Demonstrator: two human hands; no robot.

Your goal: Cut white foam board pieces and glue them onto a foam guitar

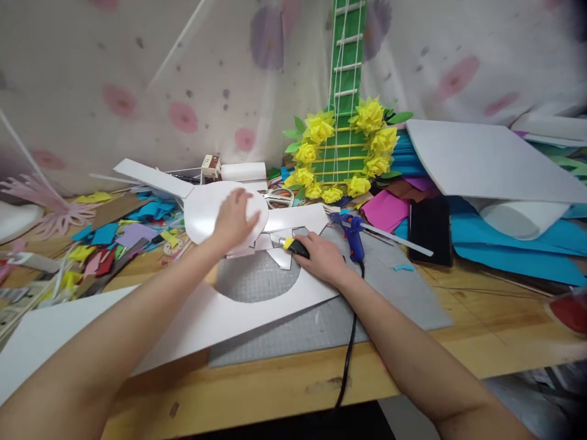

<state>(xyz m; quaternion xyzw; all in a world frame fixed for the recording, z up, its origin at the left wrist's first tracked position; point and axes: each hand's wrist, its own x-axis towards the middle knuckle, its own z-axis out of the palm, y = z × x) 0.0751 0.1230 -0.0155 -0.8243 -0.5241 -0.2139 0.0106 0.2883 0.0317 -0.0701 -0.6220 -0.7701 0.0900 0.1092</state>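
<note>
My left hand (236,220), a little blurred, is over a white rounded board (202,214) with its fingers spread; I cannot tell whether it touches the board. A long white strip (153,176) sticks out from that board to the upper left. My right hand (321,256) is closed around a black and yellow utility knife (296,246), whose blade end points left. Under both arms lies a large white sheet (197,324) with a rounded opening in it. White offcuts (280,258) lie between my hands, above the grey cutting mat (330,327).
A blue glue gun (353,235) with a white stick and black cord is right of my right hand. Behind stands a green guitar shape (347,79) with yellow paper flowers. Scissors (280,197), a dark phone (430,229), colored paper scraps (137,234) and blue sheets (518,247) surround the mat.
</note>
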